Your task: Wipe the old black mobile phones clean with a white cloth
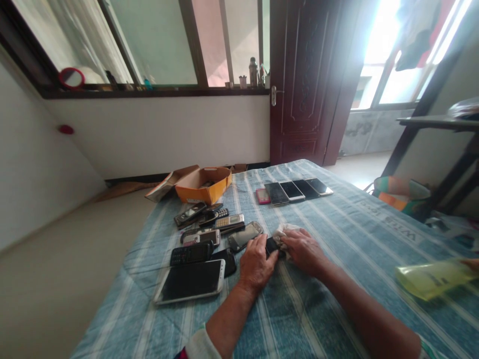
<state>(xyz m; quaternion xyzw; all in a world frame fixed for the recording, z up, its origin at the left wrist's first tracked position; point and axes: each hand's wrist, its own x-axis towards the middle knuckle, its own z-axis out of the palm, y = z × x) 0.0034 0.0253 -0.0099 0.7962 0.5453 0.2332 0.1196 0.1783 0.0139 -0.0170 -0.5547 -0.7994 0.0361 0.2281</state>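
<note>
My left hand (256,264) is closed on one end of a small dark mobile phone (272,245) lying low over the bed cover. My right hand (305,252) presses a crumpled whitish cloth (282,230) against the phone's other end. Much of the phone is hidden by fingers and cloth. Just beyond my left hand lies a grey touchscreen phone (245,236). To the left are several older keypad phones (191,253), loosely grouped, and a large white-framed tablet (190,280) with a dark screen.
Beyond my hands, several flat smartphones (293,190) lie in a row beside a small pink-edged item (263,196). An open orange box (204,188) stands at the far left edge of the striped cover (337,309). A translucent yellow object (430,280) is at the right.
</note>
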